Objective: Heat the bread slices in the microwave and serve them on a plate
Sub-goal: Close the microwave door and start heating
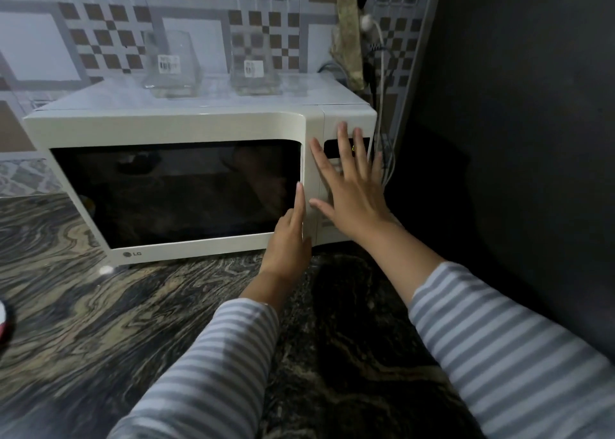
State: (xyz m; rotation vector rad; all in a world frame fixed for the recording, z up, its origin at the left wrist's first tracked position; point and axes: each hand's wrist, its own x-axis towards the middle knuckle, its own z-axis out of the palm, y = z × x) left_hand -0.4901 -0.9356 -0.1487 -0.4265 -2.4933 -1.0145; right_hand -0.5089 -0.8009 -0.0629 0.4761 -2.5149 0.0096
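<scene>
From the head view, the microwave (186, 172) stands on the marbled surface (100, 305) against the tiled wall, with its door (176, 192) shut flush. The left hand (289, 239) reaches up with straight fingers, the fingertips touching the door's right edge, holding nothing. The right hand (349, 189) is spread wide and flat over the control panel (346, 159), also holding nothing. A lit mark glows on the dark display (357, 147) between its fingers, too covered to read.

The bread slices are not visible. The door glass is dark and reflective, so they may be inside, but that cannot be confirmed here. No plate is clearly in view either.

The step looks like either opening the door or setting the heating. To do it well, the right hand should brace the body of the oven steadily rather than press keys by accident, while the left pulls at the door's edge without sliding the oven along the surface. Two glass jars (173, 62) stand on top of the microwave, so any jerk could shake them.
</scene>
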